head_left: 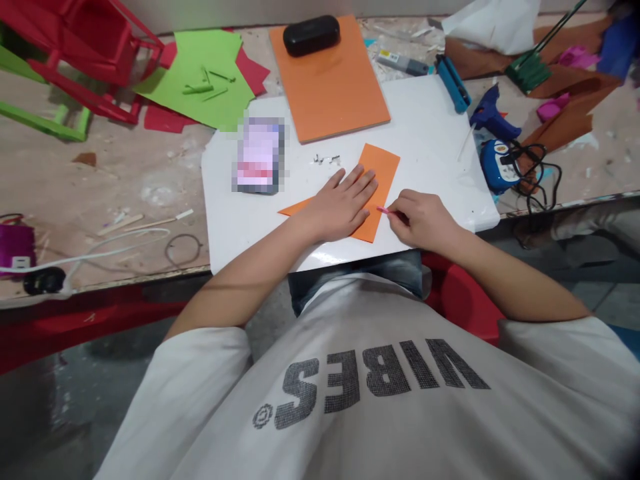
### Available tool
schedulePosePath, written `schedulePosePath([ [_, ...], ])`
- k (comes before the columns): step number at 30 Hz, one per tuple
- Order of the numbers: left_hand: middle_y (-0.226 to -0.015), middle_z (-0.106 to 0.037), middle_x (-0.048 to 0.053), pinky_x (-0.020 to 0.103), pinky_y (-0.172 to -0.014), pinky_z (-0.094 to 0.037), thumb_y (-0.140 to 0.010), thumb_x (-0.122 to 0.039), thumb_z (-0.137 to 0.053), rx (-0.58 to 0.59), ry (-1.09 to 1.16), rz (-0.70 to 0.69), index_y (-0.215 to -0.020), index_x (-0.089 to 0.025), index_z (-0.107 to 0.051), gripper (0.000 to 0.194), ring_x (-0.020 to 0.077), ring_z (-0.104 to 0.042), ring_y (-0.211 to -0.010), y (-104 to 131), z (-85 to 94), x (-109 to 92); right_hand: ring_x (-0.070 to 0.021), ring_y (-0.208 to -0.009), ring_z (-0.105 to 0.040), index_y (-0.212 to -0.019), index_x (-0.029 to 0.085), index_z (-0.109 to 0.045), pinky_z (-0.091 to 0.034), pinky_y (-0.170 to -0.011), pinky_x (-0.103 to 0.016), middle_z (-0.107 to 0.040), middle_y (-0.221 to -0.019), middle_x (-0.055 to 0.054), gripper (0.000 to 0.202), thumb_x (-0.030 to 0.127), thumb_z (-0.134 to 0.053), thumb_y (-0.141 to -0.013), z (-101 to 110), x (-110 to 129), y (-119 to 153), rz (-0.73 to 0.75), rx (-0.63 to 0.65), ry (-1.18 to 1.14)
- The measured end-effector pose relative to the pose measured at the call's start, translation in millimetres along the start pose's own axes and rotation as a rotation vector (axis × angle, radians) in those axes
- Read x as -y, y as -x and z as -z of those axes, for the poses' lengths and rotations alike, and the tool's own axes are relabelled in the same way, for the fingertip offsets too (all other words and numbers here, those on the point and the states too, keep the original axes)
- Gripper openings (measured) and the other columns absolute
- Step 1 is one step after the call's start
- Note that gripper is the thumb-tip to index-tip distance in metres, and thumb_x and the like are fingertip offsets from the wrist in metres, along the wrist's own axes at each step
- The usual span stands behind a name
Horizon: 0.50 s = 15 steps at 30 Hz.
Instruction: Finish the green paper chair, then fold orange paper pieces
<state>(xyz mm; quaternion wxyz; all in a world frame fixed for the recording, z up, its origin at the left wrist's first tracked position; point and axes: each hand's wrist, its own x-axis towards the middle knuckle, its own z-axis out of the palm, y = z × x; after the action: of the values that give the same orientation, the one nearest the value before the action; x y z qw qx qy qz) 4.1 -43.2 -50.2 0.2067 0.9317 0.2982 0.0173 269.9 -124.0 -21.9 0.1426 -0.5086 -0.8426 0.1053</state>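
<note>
Left hand [343,207] lies flat, fingers slightly apart, on orange paper [382,167] atop the white board [435,153], right hand [420,217] pinched on a small pink implement [383,210] at the paper's right edge; if the left palm's pressure eases, the paper could skid or tear.

1. Flat orange paper strip [381,168]: matt, smooth.
2. Broad white rectangular board [430,133]: smooth, plastic-looking, glossy along its near edge.
3. Thick orange rectangular pad [334,90]: smooth, with a soft sheen.
4. Rounded black oblong case [311,35]: smooth, plastic-looking.
5. Pale brown wood-look desk [117,173]: rough, scuffed, matt.
6. Lime-green angular paper sheet [206,52]: matt, smooth.
7. Pale printed T-shirt [400,427]: soft-looking matt cloth.
</note>
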Motion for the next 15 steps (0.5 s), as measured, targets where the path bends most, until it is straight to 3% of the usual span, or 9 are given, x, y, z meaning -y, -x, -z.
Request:
schedulePosePath([
  [5,-0.208,-0.020,0.014,0.067,-0.159,-0.008,-0.122,-0.044,-0.037,0.023,0.000,0.024,-0.197,-0.013,-0.028,0.081,0.0392,-0.009,-0.196,-1,3.3,-3,-0.0333,-0.089,-0.070,-0.098,0.023,-0.077,-0.051,-0.081,-0.047,-0.078,-0.098,-0.017,0.029,0.032,-0.054,-0.112,7,-20,-16,-0.098,0.005,0.053],
  [15,-0.208,-0.018,0.013,0.067,-0.159,-0.007,-0.121,-0.044,-0.032,0.048,0.009,0.031,-0.197,-0.011,-0.026,0.083,0.0395,-0.008,-0.196,-1,8.0,-5,-0.0438,-0.111,-0.071,-0.112,0.024,-0.079,-0.055,-0.103,-0.062,-0.079,-0.119,-0.022,0.040,0.052,-0.051,-0.117,10,-71,-47,-0.276,0.013,0.084],
])
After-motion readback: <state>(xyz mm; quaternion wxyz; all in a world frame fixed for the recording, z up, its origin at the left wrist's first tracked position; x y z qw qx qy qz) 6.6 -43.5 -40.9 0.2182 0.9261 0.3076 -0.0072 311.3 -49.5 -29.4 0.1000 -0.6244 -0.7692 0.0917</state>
